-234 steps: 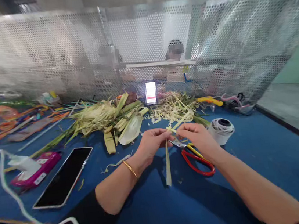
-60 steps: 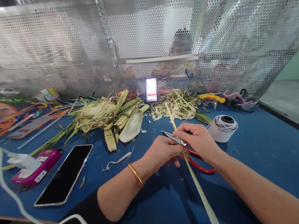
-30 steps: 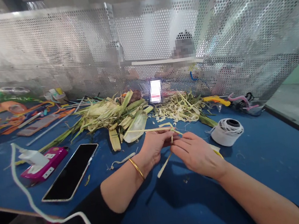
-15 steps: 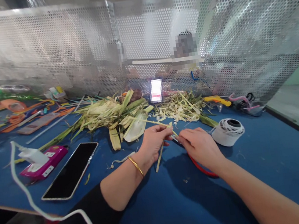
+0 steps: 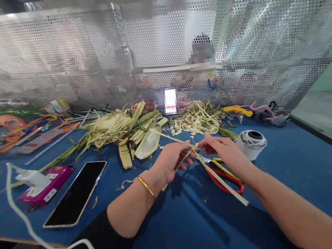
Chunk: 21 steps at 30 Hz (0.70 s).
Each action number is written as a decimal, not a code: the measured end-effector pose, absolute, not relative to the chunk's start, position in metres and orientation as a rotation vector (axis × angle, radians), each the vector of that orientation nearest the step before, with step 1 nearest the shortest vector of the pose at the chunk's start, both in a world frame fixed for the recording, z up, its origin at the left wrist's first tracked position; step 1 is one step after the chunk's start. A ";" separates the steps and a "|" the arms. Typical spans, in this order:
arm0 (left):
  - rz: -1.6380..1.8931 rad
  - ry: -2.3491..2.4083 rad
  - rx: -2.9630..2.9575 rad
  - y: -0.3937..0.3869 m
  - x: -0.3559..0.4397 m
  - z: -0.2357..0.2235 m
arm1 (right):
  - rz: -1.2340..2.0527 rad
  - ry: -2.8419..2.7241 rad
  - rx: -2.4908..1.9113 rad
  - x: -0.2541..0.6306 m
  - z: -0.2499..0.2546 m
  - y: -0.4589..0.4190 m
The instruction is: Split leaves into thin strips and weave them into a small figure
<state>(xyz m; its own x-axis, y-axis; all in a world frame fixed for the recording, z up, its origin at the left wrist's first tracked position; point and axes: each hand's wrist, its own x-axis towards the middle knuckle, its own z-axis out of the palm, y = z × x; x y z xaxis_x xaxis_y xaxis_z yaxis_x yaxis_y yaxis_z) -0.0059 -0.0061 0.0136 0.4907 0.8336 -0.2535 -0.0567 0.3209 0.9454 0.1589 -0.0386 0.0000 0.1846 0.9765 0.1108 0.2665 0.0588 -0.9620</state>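
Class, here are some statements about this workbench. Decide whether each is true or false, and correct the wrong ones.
1. Pale plant strips cross between the left hand and the right hand. True.
2. The scissors' handles are both green. False: the scissors have one red handle and one yellow.
3. The white spool is nearer the right hand than the left hand. True.
4. The black-screened phone lies on the plant pile. False: the phone lies on the blue tabletop.
5. A gold bangle is on the left arm. True.

A perforated screen (image 5: 51, 58) stands behind the blue table (image 5: 309, 178).
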 end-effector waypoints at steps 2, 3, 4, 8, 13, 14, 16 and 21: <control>0.681 0.891 1.162 -0.008 -0.005 0.012 | 1.067 -1.178 -1.319 0.156 -0.004 -0.038; 0.679 0.910 1.202 -0.009 -0.004 0.011 | 1.133 -1.133 -1.269 0.153 -0.006 -0.038; 0.675 0.930 1.240 -0.010 -0.003 0.009 | 1.173 -1.092 -1.228 0.151 -0.007 -0.038; 0.637 0.952 1.318 -0.013 0.001 0.006 | 1.130 -1.012 -1.183 0.143 -0.014 -0.040; 0.683 0.972 1.224 -0.013 0.002 0.008 | 0.834 -1.210 -1.327 0.148 -0.014 -0.038; 0.714 0.989 1.191 -0.012 0.002 0.009 | 0.806 -1.281 -1.359 0.150 -0.011 -0.038; 0.793 1.023 1.124 -0.010 0.001 0.009 | 0.777 -1.473 -1.424 0.153 -0.005 -0.042; 0.903 1.052 1.039 -0.005 0.001 0.006 | 0.408 -1.964 -1.580 0.156 0.003 -0.049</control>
<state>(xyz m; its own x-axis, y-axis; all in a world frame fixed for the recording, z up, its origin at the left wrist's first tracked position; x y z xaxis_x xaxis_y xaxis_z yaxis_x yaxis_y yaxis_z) 0.0006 -0.0054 0.0060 0.2563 0.9372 -0.2364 -0.0913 0.2670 0.9594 0.1561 -0.0491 0.0032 -0.1307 0.9605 0.2456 0.7830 0.2519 -0.5687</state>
